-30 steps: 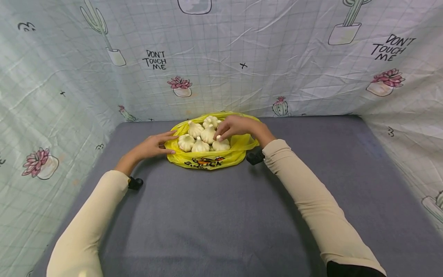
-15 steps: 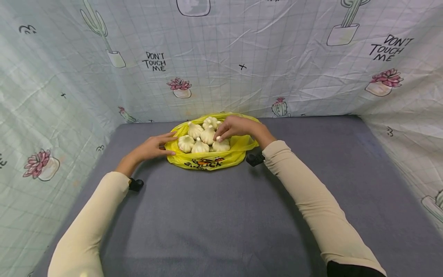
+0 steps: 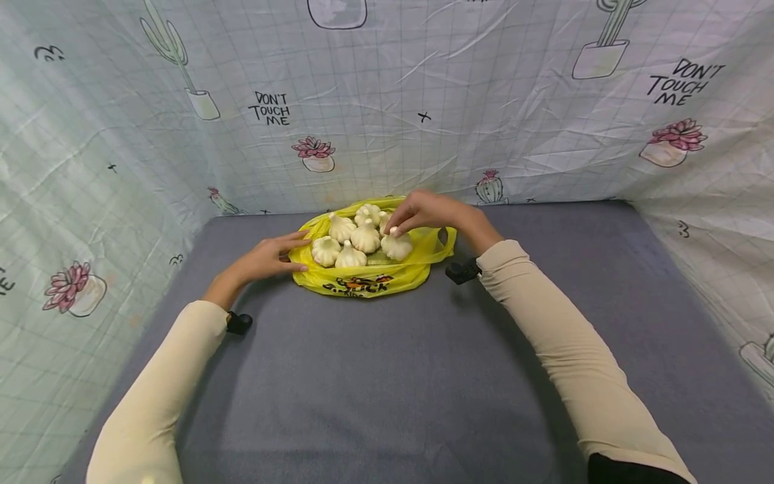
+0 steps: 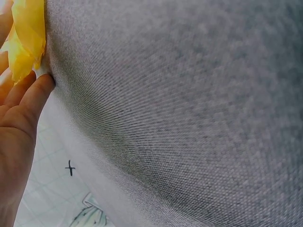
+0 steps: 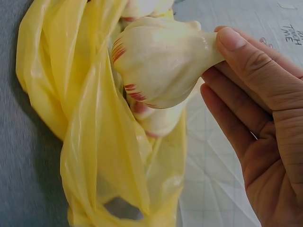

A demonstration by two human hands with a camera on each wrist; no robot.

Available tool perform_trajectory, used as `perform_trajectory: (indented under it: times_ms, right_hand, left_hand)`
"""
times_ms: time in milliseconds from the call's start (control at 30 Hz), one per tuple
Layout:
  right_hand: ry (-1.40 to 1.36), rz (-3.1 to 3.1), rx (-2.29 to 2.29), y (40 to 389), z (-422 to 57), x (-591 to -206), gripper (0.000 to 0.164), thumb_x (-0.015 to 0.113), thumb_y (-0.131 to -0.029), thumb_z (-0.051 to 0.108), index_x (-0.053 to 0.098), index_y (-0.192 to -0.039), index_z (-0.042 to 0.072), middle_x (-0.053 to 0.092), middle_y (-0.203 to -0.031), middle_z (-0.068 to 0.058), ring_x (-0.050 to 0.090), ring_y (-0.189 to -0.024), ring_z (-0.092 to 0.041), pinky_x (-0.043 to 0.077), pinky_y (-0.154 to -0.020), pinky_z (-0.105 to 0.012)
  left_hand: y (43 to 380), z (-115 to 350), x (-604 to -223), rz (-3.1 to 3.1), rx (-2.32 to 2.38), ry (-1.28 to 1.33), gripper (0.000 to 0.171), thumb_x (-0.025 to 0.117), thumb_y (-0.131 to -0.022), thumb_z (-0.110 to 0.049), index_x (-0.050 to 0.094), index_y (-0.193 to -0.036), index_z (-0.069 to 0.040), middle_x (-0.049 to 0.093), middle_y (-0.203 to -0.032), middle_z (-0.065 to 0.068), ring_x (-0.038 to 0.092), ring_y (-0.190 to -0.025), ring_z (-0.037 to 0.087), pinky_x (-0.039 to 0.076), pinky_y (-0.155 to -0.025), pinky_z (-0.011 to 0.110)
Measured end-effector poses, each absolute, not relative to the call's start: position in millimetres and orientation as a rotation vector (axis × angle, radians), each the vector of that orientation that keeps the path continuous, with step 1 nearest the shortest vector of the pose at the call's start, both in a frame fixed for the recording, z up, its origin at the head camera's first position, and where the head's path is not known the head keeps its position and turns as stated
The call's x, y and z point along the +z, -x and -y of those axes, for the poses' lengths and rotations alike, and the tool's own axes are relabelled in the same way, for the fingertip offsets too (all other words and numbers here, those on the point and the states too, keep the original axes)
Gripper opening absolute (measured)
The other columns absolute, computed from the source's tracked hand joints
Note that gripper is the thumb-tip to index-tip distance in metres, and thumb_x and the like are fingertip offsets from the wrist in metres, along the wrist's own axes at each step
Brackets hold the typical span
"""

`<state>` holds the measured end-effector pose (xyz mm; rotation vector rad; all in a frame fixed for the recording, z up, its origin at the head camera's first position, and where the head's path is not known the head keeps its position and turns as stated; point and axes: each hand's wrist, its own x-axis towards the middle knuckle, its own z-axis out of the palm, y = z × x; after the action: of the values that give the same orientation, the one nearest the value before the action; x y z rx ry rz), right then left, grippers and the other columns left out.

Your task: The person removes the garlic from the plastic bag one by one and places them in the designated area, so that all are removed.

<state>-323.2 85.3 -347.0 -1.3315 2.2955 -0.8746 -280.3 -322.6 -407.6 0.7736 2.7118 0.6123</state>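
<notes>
Garlic bulb (image 3: 396, 246) is pinched by right hand (image 3: 428, 208); left hand (image 3: 264, 259), spread, touches yellow bag (image 3: 406, 277).

The head camera looks forward and down across the table (image 3: 387, 363), far enough back to take in the left hand (image 3: 263, 259), the right hand (image 3: 426, 210), the bag (image 3: 402, 277) and the curtain (image 3: 387, 81) behind. The left wrist camera sits low and close, its frame tilted: table nearly everywhere, fingers and a scrap of bag at the left edge, curtain lower left. The right wrist one is close too, turned sideways, table left and curtain right, facing the held garlic (image 5: 158, 61), which the head view shares. All three catch the bag.
</notes>
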Motion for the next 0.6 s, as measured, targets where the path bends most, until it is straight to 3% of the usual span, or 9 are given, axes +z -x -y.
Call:
perform_trajectory:
  times_ms: [100,167,267,400,600]
  right_hand:
    - [1.353,-2.308,-0.875,324,-92,-345,0.024,0.073,-0.095,0.016,0.078,-0.116,0.006,0.077,-0.111,-0.004,0.072,-0.098,-0.016,0.056,-0.078,-0.031]
    - [1.353,-2.303,-0.888,324,-97,-343,0.023,0.072,-0.095,0.015,0.078,-0.116,0.006,0.077,-0.111,-0.005,0.072,-0.098,-0.017,0.057,-0.081,-0.037]
    - [1.355,-2.316,-0.907,325,-106,-339,0.022,0.072,-0.095,0.014,0.079,-0.115,0.007,0.077,-0.111,-0.006,0.073,-0.095,-0.018,0.057,-0.08,-0.04]
    - [1.361,-2.371,-0.897,326,-118,-334,0.021,0.072,-0.095,0.014,0.079,-0.114,0.008,0.077,-0.109,-0.006,0.073,-0.091,-0.019,0.057,-0.075,-0.034]
    - [1.306,-2.403,-0.919,327,-139,-336,0.021,0.072,-0.095,0.013,0.079,-0.114,0.006,0.077,-0.111,-0.009,0.073,-0.096,-0.022,0.058,-0.081,-0.042]
  left_hand:
    - [280,323,-407,-2.719,0.591,-0.768,0.073,0.074,-0.094,-0.04,0.046,-0.154,-0.011,0.029,-0.166,0.011,0.066,-0.114,0.03,0.05,-0.098,0.051]
    - [281,323,-407,-2.721,0.58,-0.759,0.073,0.074,-0.094,-0.04,0.045,-0.154,-0.011,0.029,-0.166,0.011,0.066,-0.111,0.029,0.05,-0.097,0.051]
    - [282,322,-406,-2.725,0.574,-0.752,0.073,0.074,-0.094,-0.041,0.045,-0.155,-0.011,0.029,-0.166,0.012,0.065,-0.114,0.031,0.049,-0.098,0.051]
    - [283,321,-407,-2.738,0.582,-0.766,0.073,0.074,-0.094,-0.04,0.045,-0.154,-0.01,0.03,-0.165,0.014,0.063,-0.118,0.034,0.048,-0.098,0.053]
    - [283,322,-407,-2.74,0.577,-0.78,0.072,0.074,-0.094,-0.04,0.046,-0.154,-0.009,0.031,-0.164,0.015,0.064,-0.116,0.034,0.05,-0.097,0.053]
